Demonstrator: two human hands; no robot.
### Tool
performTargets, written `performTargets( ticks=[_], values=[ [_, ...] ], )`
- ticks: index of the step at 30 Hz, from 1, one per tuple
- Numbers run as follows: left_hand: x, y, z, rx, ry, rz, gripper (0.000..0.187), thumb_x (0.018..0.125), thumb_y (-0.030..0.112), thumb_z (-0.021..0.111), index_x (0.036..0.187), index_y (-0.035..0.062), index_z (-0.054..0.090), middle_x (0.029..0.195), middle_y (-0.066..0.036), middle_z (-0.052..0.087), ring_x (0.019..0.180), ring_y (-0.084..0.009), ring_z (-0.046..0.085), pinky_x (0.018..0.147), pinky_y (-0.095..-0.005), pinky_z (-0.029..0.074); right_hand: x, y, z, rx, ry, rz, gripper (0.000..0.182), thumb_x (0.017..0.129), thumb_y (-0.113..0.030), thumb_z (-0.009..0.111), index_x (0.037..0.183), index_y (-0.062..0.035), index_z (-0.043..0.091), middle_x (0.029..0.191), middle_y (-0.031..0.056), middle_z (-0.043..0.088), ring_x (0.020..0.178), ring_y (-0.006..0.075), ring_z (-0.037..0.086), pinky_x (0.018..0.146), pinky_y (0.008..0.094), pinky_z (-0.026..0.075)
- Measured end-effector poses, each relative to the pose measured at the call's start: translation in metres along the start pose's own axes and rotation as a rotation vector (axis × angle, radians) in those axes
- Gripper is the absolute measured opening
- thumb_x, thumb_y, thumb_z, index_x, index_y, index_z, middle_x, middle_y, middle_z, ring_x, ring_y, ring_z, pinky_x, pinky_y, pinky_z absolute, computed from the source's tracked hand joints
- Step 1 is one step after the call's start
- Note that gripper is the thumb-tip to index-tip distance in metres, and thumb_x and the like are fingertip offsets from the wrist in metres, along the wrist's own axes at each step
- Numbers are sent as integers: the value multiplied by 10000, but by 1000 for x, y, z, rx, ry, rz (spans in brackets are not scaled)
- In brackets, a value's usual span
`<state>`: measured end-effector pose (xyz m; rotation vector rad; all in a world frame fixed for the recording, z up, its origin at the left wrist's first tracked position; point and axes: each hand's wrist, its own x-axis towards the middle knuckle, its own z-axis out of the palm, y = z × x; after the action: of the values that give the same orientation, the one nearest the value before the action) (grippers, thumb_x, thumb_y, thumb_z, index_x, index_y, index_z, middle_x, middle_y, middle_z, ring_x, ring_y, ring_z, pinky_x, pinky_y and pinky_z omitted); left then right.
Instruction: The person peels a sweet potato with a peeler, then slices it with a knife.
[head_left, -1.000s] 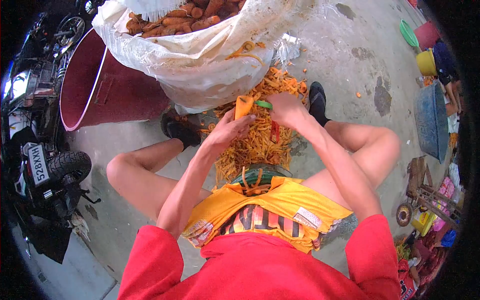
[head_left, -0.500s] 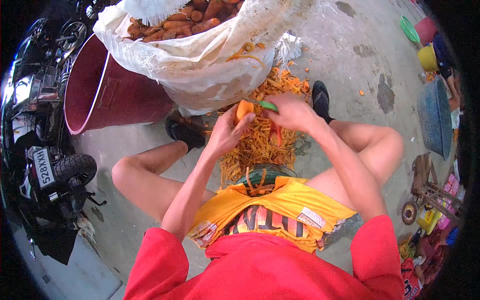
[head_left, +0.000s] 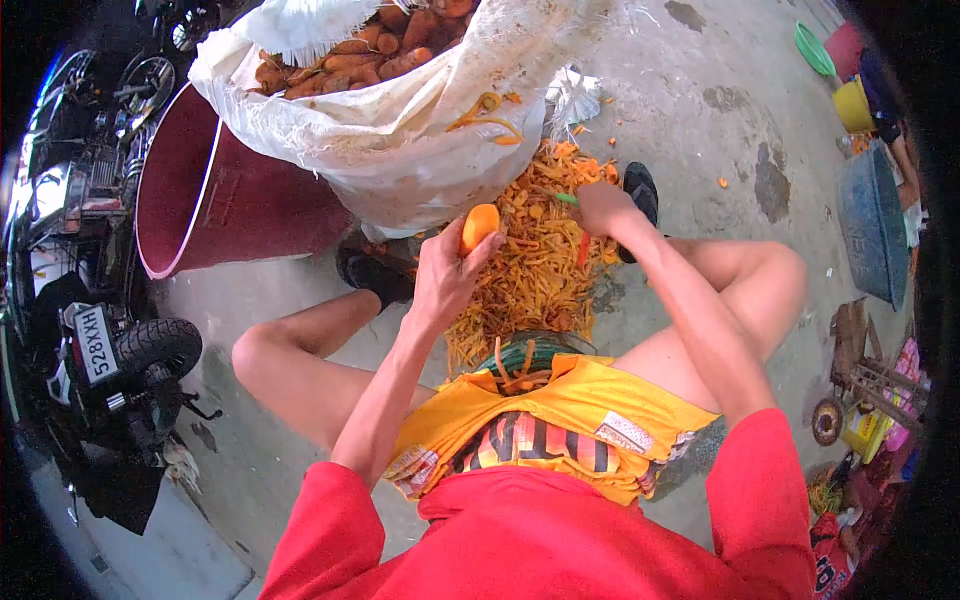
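Standing at the far left, a motorcycle [head_left: 155,345] sits near a maroon tub [head_left: 265,205]. Beside the tub, a white sack [head_left: 410,165] holds unpeeled carrots [head_left: 385,45]. The left hand [head_left: 447,270] grips a peeled carrot [head_left: 481,228] upright above a heap of orange peelings [head_left: 530,285]. To its right, the right hand [head_left: 606,210], well apart from that carrot, closes around a green-handled tool [head_left: 567,199], its working end unclear.
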<state>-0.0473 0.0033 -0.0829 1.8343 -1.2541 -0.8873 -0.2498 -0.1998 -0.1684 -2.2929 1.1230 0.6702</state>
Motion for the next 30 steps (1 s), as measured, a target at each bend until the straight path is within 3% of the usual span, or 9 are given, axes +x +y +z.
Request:
performTargets(
  ticks=[2,8,13,18,20,22,24,26,30],
  values=[
    [0,-6,-5,-5,50,-80,426,975,359,723,1086,-47,656,735,-145,631,652,-156,546,637,-345,483,-3,-8,-7,96,197,-189,334,917,-321,709,959,10,701,905,251,720,897,440,700,771,520,551],
    [8,-7,1,106,174,123,386,942,308,765,1056,-44,657,721,-133,615,650,-179,558,636,-340,489,-27,-58,-4,371,298,-557,348,910,-328,704,1025,-2,664,904,274,693,880,464,670,753,511,514],
    [6,13,-8,8,238,212,365,931,309,771,1043,-21,664,807,-217,667,683,-394,616,654,-412,505,-19,-37,-19,220,-27,-200,366,899,-356,704,1039,-17,699,919,261,715,898,436,702,772,521,536],
    [7,29,-72,204,-291,172,403,881,312,831,1043,-20,670,821,-172,681,740,-257,648,671,-373,490,-42,-46,-46,255,110,-266,446,896,-422,745,976,5,643,922,246,700,887,449,669,779,501,517],
    [2,26,-129,-198,-223,246,414,858,304,863,1085,-1,700,942,14,684,829,-87,599,691,-289,506,-61,-53,-62,249,121,-355,434,897,-405,745,975,10,641,917,250,696,884,456,663,777,501,517],
    [5,12,-187,-499,198,217,414,941,333,763,1215,67,605,899,14,620,807,-78,572,687,-280,500,-64,-50,-64,243,114,-396,423,899,-388,745,974,15,639,913,254,691,880,462,657,776,501,516],
    [24,31,-243,-1505,8,392,449,1064,458,517,1247,51,569,895,-15,586,728,-124,547,658,-275,447,-61,-48,-61,269,193,-459,447,920,-412,725,996,20,637,928,255,690,898,436,665,775,493,512],
    [27,10,-291,-1804,293,239,460,1085,441,477,1279,35,575,877,-25,587,727,-107,541,674,-263,436,-66,-51,-68,278,201,-490,443,919,-403,724,995,24,634,922,259,685,896,444,659,775,494,511],
    [48,15,-283,-1436,316,207,429,1088,393,494,1327,53,599,887,-26,603,767,-108,572,694,-284,473,-75,-55,-80,288,243,-467,433,917,-384,722,1001,30,630,914,262,678,897,460,649,775,497,509]
  ],
)
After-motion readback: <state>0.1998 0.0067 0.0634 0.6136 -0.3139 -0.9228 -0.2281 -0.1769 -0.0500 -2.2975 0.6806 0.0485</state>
